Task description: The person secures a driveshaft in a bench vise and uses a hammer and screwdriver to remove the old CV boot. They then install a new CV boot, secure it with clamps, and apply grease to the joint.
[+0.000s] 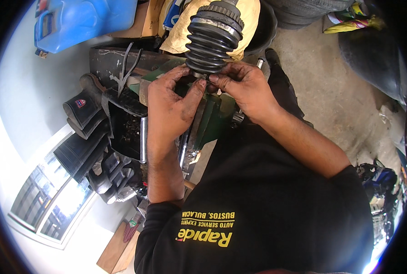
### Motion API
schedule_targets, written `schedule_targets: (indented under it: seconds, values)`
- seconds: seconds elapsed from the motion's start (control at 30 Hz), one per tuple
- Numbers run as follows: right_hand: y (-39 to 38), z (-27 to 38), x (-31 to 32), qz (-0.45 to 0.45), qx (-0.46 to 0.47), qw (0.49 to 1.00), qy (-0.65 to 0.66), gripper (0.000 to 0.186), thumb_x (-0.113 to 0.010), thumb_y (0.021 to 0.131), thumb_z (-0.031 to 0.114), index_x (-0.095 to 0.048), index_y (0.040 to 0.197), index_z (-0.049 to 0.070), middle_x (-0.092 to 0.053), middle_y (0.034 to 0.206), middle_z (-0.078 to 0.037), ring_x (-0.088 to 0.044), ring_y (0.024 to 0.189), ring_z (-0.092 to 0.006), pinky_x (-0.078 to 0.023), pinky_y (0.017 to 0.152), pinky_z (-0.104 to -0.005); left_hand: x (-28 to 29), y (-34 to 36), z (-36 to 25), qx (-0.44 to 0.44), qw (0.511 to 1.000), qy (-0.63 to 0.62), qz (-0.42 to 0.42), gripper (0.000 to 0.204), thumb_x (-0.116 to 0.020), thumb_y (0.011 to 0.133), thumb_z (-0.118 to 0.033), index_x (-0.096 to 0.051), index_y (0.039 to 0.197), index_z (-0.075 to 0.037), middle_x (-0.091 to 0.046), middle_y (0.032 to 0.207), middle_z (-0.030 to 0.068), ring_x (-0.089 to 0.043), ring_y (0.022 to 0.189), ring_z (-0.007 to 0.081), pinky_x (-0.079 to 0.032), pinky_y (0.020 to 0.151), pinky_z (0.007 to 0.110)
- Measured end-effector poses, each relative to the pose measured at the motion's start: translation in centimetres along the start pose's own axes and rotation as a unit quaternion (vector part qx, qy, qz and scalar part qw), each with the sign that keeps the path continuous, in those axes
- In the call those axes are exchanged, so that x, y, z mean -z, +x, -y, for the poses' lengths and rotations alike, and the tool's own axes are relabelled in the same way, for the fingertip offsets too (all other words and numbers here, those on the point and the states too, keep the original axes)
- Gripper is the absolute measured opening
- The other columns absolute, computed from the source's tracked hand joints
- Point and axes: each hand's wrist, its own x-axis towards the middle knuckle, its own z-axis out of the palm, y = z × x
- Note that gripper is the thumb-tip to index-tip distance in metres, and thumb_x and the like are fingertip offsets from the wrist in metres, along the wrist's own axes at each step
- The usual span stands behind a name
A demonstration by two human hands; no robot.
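A black ribbed rubber axle boot (214, 43) stands upright in front of me, a shiny metal clamp (216, 23) round its wide upper end. A toothed ring (222, 10) sits above that. Both hands meet at the boot's narrow lower end, where a bit of thin metal band (199, 74) shows between the fingers. My left hand (174, 96) curls round from the left, thumb and fingers closed there. From the right, my right hand (247, 86) pinches at the same spot. My fingers partly hide the band. Below them is a green bench vise (219, 116).
A blue jug (87, 23) is at the upper left, near a yellow sack (178, 39). Black boots (82, 107) and a dark bin (123, 123) stand left of the vise. Tires (304, 13) lie at the far right, and a wooden box (117, 251) sits at lower left.
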Motion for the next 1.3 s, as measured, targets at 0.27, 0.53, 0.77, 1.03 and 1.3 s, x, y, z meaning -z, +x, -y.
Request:
schedule_targets:
  seconds: [0.27, 0.53, 0.77, 1.03, 1.3]
  values:
    - [0.3, -0.7, -0.1, 0.014, 0.016, 0.999, -0.031, 0.024, -0.07, 0.103, 0.018, -0.073, 0.114, -0.004, -0.076, 0.1, -0.007, -0.065, 0.092, -0.0096, -0.055, 0.085, -0.0294, -0.1, 0.0, -0.1, -0.008, 0.999, 0.048, -0.007, 0.02, -0.072, 0.09, -0.001, -0.074, 0.108, 0.008, -0.078, 0.097, 0.0181, -0.073, 0.09, 0.0215, -0.055, 0.085, 0.033]
    - [0.0, -0.7, -0.2, 0.003, 0.04, 0.996, -0.079, 0.027, -0.07, 0.104, 0.021, -0.072, 0.113, -0.004, -0.077, 0.099, -0.01, -0.067, 0.09, -0.0117, -0.055, 0.082, -0.0311, -0.4, -0.3, -0.6, -0.021, 0.996, 0.087, -0.008, 0.019, -0.07, 0.091, -0.002, -0.075, 0.108, 0.005, -0.077, 0.097, 0.0199, -0.074, 0.088, 0.0284, -0.054, 0.085, 0.035]
    - [0.0, -1.2, -0.3, -0.018, 0.055, 0.994, -0.096, 0.03, -0.071, 0.102, 0.023, -0.072, 0.111, -0.006, -0.077, 0.093, -0.015, -0.072, 0.084, -0.0173, -0.056, 0.078, -0.0342, -0.6, -0.4, -0.2, -0.056, 0.989, 0.133, -0.016, 0.017, -0.069, 0.094, -0.004, -0.073, 0.107, 0.007, -0.076, 0.094, 0.0132, -0.067, 0.085, 0.0184, -0.052, 0.081, 0.031]
    - [-0.3, -0.8, -0.5, -0.033, 0.078, 0.987, -0.135, 0.031, -0.07, 0.101, 0.023, -0.072, 0.11, -0.006, -0.077, 0.094, -0.02, -0.075, 0.085, -0.024, -0.057, 0.078, -0.036, -1.4, -0.1, -0.3, -0.049, 0.986, 0.152, -0.044, 0.018, -0.07, 0.088, -0.008, -0.075, 0.103, 0.001, -0.075, 0.093, 0.0215, -0.073, 0.084, 0.0408, -0.054, 0.078, 0.04]
    - [-0.5, -0.5, -0.4, -0.024, 0.055, 0.993, -0.104, 0.026, -0.069, 0.103, 0.018, -0.071, 0.11, -0.007, -0.077, 0.099, -0.015, -0.072, 0.089, -0.0177, -0.056, 0.082, -0.0328, -2.5, -0.1, -0.9, -0.087, 0.939, 0.323, -0.084, 0.02, -0.073, 0.081, -0.019, -0.07, 0.092, -0.003, -0.069, 0.08, 0.0197, -0.068, 0.077, 0.0441, -0.054, 0.071, 0.05]
